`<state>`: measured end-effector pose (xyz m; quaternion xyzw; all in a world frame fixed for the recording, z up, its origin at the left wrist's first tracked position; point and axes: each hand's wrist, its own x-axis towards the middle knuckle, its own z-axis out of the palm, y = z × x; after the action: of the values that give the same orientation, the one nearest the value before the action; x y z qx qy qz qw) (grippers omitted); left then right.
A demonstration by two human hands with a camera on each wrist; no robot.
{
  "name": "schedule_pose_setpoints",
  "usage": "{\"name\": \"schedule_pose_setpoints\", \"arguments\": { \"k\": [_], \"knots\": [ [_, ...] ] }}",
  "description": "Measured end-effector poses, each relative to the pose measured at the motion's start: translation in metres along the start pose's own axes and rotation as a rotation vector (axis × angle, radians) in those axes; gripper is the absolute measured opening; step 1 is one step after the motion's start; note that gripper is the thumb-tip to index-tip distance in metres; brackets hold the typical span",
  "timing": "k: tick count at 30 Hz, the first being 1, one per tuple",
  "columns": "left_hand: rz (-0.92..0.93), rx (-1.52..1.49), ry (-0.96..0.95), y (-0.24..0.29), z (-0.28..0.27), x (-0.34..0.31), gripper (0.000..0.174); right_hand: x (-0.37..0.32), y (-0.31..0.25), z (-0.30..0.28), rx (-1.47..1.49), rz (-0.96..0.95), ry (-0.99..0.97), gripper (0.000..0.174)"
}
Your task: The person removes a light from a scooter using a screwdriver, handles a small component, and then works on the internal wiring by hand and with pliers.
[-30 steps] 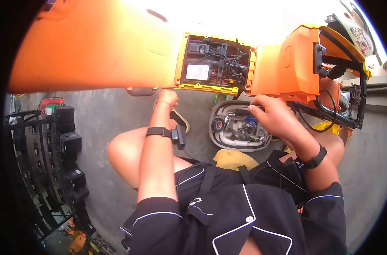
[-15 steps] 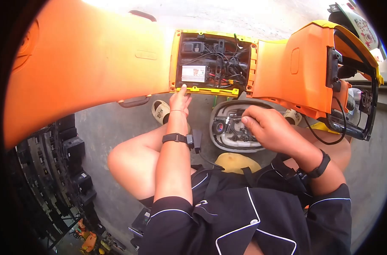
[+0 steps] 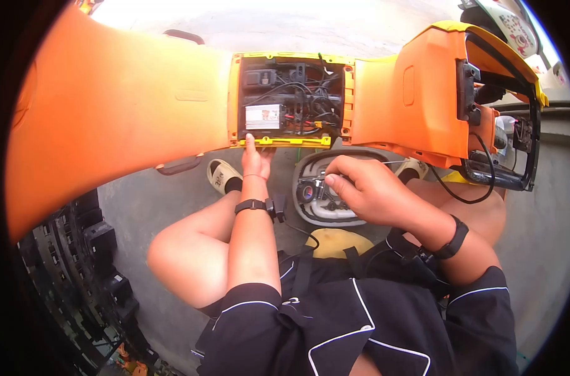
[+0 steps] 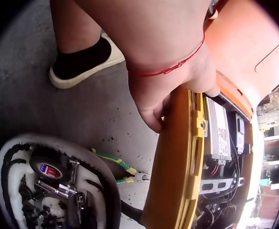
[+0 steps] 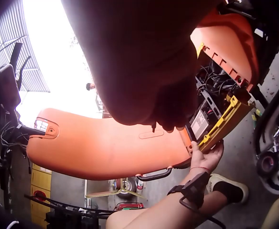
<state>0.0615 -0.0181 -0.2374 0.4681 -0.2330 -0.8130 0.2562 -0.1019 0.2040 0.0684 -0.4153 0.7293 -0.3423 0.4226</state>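
My left hand grips the near edge of a yellow side panel on an orange vehicle body. Its thumb lies over the rim, with the other fingers on the panel's outer face. Inside the opening sit a silver box and tangled black wires. My right hand, fingers curled, holds a thin metal rod above a grey oval tray. Most of the rod is hidden by the hand, and I cannot tell what tool it is.
Small metal parts and a round black piece lie in the tray. Green-and-yellow-handled pliers rest on the floor beside it. A cable loops below the front frame. Black racks stand at left.
My left hand has come up from below the body to the panel's edge, thumb now over the rim. My right hand has shifted left over the tray. The head view has moved slightly.
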Motion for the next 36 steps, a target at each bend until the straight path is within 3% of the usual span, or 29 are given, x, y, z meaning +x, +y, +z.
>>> {"name": "schedule_pose_setpoints", "arguments": {
  "k": [3, 5, 14, 22, 29, 33, 36],
  "knots": [
    [0.02, 0.094, 0.021, 0.002, -0.006, 0.0, 0.056, 0.0, 0.006, 0.002, -0.039, -0.002, 0.01, 0.018],
    [0.01, 0.194, 0.131, 0.005, 0.004, 0.003, 0.053, 0.001, 0.01, 0.001, -0.022, -0.044, 0.02, 0.018],
    [-0.052, 0.186, 0.172, 0.015, 0.012, 0.0, 0.054, 0.001, 0.012, 0.006, -0.042, -0.084, -0.002, 0.02],
    [-0.083, 0.146, 0.083, 0.015, 0.014, -0.004, 0.051, -0.002, 0.011, 0.007, -0.067, -0.104, 0.031, 0.02],
    [-0.145, 0.246, 0.09, 0.021, 0.045, -0.021, 0.051, -0.006, -0.005, -0.002, -0.268, -0.142, -0.029, 0.02],
    [-0.109, 0.276, 0.113, 0.017, 0.042, -0.012, 0.046, -0.012, 0.0, -0.004, -0.324, -0.18, 0.003, 0.021],
    [0.01, 0.488, 0.111, 0.011, 0.036, -0.016, 0.044, -0.017, 0.005, -0.008, -0.353, -0.143, 0.045, 0.019]
  ]
}}
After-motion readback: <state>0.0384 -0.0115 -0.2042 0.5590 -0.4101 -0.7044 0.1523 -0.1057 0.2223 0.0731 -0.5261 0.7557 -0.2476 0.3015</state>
